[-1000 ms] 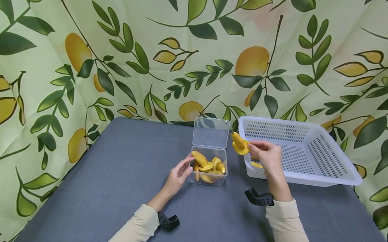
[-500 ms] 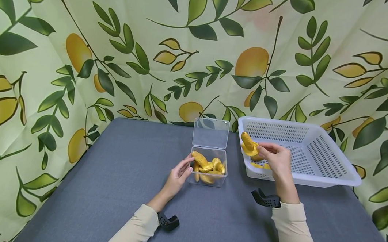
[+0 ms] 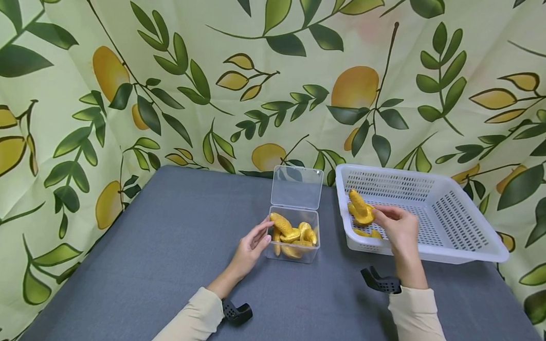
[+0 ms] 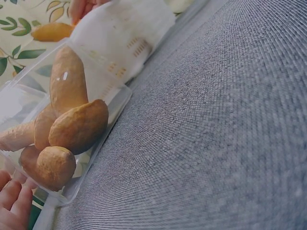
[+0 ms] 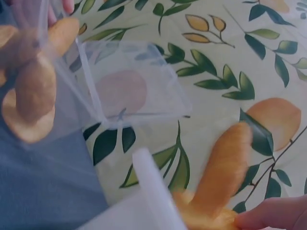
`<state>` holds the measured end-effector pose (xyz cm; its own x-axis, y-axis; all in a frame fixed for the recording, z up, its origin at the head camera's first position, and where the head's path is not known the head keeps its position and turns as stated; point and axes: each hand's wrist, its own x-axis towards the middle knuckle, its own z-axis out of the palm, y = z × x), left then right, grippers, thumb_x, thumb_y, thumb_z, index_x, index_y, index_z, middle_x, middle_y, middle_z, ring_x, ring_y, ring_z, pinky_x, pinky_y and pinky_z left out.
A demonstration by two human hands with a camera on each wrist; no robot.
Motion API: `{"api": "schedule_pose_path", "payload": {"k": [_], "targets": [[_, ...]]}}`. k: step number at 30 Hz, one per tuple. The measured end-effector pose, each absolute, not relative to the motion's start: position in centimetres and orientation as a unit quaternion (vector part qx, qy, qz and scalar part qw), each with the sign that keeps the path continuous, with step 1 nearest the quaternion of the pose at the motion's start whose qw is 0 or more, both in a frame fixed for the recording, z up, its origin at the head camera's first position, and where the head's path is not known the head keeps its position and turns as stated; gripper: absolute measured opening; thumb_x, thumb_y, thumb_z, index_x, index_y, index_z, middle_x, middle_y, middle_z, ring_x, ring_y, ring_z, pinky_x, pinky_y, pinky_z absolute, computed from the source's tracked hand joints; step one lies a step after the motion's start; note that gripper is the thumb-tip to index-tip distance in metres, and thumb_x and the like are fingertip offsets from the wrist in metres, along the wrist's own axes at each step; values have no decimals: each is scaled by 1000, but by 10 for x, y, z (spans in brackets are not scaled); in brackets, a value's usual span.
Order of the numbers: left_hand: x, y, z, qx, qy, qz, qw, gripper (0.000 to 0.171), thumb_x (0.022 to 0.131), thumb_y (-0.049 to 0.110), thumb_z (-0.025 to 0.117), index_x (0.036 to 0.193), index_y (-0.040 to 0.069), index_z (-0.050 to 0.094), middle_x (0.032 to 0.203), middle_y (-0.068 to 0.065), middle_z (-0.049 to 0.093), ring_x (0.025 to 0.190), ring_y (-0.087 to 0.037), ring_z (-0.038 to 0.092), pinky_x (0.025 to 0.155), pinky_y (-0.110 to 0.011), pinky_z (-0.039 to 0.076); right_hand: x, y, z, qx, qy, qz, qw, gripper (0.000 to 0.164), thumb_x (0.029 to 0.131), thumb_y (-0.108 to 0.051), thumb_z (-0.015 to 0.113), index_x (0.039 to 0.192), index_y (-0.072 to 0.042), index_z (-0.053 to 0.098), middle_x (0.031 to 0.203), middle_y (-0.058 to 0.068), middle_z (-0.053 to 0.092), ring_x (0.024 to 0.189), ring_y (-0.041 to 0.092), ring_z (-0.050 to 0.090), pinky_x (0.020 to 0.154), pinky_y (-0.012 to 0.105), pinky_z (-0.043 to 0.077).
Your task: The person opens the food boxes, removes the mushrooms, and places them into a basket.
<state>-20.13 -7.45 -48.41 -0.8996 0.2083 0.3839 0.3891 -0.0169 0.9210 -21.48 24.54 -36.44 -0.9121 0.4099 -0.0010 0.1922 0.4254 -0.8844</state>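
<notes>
My right hand [image 3: 398,228] pinches a yellow piece [image 3: 360,208] between thumb and fingertips, over the left end of a white perforated basket [image 3: 454,253]. The piece has a long finger-like part standing up from a broader rounded base. More yellow pieces [image 3: 367,233] lie in the basket below it. My left hand [image 3: 244,251] rests its fingertips and thumb against the left side of a clear plastic box [image 3: 315,251]. Several smooth, curved yellow pieces [image 4: 79,127] are heaped inside the box, tan-looking in the wrist views.
The box's clear lid [image 3: 296,188] stands raised at its back. A blue-grey cloth [image 3: 182,227] covers the table. Behind, a leaf-and-fruit printed curtain [image 3: 243,25] hangs at the table's far edge. The basket's left rim stands close to the box.
My right hand has moved right and slightly down with the yellow piece, from the basket's left rim to over its inside. The left hand and box have stayed put.
</notes>
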Motion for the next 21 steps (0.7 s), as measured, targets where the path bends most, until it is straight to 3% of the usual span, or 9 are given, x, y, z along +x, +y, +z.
{"api": "schedule_pose_path", "payload": {"k": [3,5,13,21], "targets": [[-201,-75,-484,-208,-699,-682,62,38,97,5,51,133,-9,49,152,-27,36,141,-31,35,111,-6,32,-216,248,-366,-188,-846,485,113,35,90,-19,66,119,1,66,101,6,72,63,-13,54,62,4,49],[-201,-75,-484,-206,-699,-682,60,38,97,5,51,133,-8,49,153,-26,36,141,-30,35,111,-6,32,-216,249,-366,-190,-851,477,114,35,90,-19,66,119,0,66,103,6,72,63,-15,52,62,4,47],[-200,-75,-483,-208,-700,-680,60,38,98,6,51,133,-7,49,153,-26,36,141,-34,35,110,-6,33,-211,248,-363,-183,-853,474,120,35,90,-22,67,118,-1,66,88,-14,68,67,-17,50,65,4,45],[-202,-76,-485,-211,-703,-677,58,37,98,6,50,133,-6,49,154,-25,35,141,-36,34,110,-6,32,-202,241,-353,-129,-859,481,117,38,89,-24,68,118,0,66,69,-37,52,71,-19,52,67,5,45]]}}
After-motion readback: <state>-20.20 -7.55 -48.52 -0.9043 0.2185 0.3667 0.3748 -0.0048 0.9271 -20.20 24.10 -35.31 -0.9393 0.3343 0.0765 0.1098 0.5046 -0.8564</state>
